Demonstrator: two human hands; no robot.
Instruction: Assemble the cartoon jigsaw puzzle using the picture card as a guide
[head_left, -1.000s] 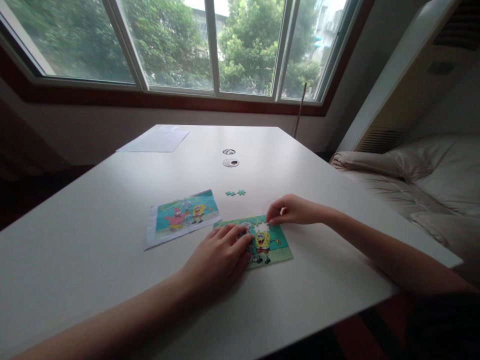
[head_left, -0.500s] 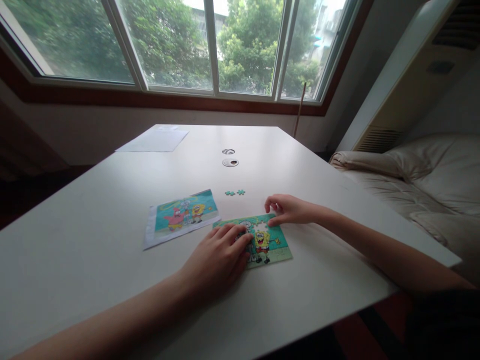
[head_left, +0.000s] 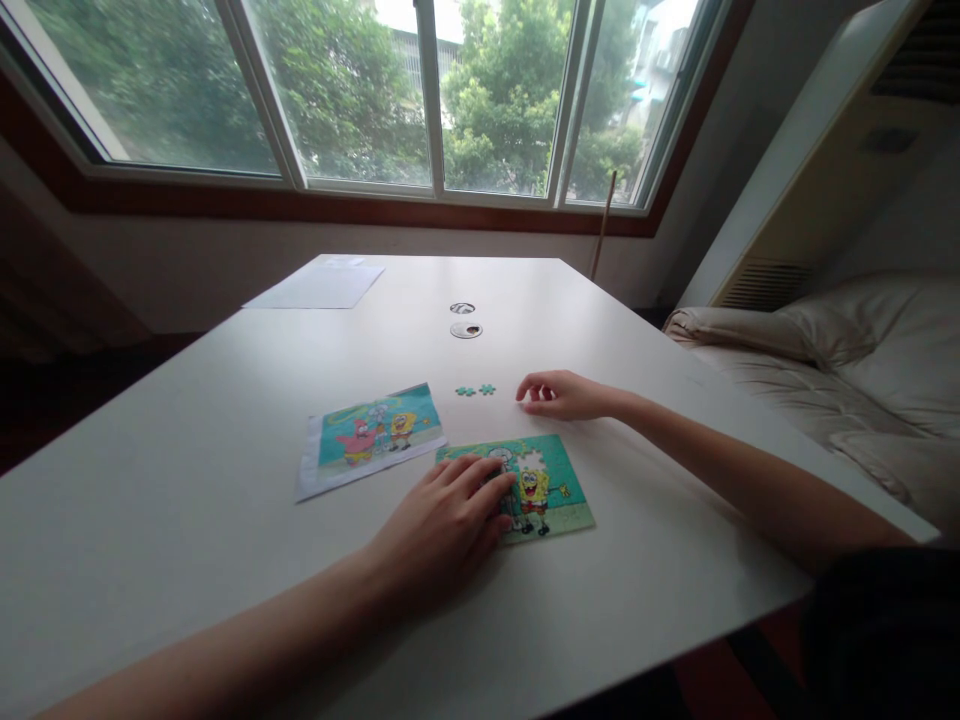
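Observation:
A jigsaw puzzle with a cartoon picture lies flat on the white table, and a gap of bare white shows near its top middle. My left hand rests on the puzzle's left part with fingers laid out, hiding some of the picture. Beyond the puzzle, my right hand hovers at or just above the tabletop, fingers loosely bent and apart from the thumb, with nothing visible in them. To its left lie loose green puzzle pieces, a right one and a left one.
Left of the puzzle lies a paper sheet printed with the same cartoon figures. Two round flat items, a nearer one and a farther one, lie farther back. White paper is at the far left edge. A sofa stands right.
My right hand has moved from the puzzle's upper edge away from me, toward the loose pieces. My left hand stays on the puzzle. The camera view has shifted slightly.

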